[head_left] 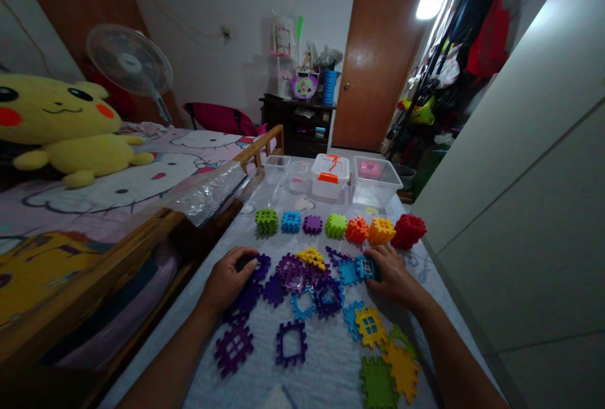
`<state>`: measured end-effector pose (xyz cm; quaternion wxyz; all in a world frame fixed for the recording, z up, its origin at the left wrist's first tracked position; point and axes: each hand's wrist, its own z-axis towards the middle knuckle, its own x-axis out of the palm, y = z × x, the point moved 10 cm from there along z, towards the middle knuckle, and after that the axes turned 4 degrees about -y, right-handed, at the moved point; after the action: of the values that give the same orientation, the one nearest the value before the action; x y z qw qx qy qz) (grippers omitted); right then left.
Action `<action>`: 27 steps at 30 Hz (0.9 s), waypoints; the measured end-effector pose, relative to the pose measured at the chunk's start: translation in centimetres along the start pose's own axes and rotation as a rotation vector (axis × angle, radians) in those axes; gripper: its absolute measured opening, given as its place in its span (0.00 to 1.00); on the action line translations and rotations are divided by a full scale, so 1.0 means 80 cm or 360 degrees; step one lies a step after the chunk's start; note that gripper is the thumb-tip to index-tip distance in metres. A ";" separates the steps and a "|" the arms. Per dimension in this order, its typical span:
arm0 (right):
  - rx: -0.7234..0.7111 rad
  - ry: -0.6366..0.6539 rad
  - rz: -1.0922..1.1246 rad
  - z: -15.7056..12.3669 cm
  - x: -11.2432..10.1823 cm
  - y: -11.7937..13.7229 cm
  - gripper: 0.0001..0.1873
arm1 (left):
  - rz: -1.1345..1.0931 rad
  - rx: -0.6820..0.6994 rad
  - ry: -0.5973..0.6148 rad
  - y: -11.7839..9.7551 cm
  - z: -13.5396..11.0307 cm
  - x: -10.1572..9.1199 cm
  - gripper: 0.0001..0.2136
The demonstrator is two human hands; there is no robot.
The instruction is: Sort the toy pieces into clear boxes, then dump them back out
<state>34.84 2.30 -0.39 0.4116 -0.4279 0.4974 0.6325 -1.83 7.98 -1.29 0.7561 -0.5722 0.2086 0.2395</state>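
Flat interlocking plastic tiles lie scattered on a pale table cover (326,358): purple ones (232,347), blue ones (302,303), a yellow one (370,326), a green one (378,384). My left hand (227,280) rests curled over a dark purple tile (258,265) at the pile's left edge. My right hand (392,273) is closed on a blue tile (365,266) at the pile's right. Behind the pile stands a row of built cubes, from a green cube (266,220) to a red cube (408,231).
Clear plastic boxes (375,181) and a white lidded box (329,174) stand at the table's far end. A wooden bed rail (142,239) runs along the left, with a yellow plush toy (61,125) on the bed. A white wall panel (520,207) borders the right.
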 end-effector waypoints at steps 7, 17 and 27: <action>-0.0091 -0.0104 -0.0025 -0.005 -0.038 0.023 0.23 | -0.0017 0.0036 -0.0016 -0.006 0.000 0.000 0.13; -0.0311 -0.0004 -0.0056 0.131 -0.025 0.152 0.24 | -0.0048 0.0063 -0.0047 -0.011 0.000 -0.002 0.10; -0.0314 0.0085 -0.0157 0.228 0.031 0.191 0.28 | -0.0030 0.0065 -0.0042 -0.013 0.001 0.000 0.09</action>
<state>17.23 17.88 3.99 0.3846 -0.5071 0.4219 0.6458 -1.17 7.82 -0.45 0.7727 -0.5553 0.1980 0.2355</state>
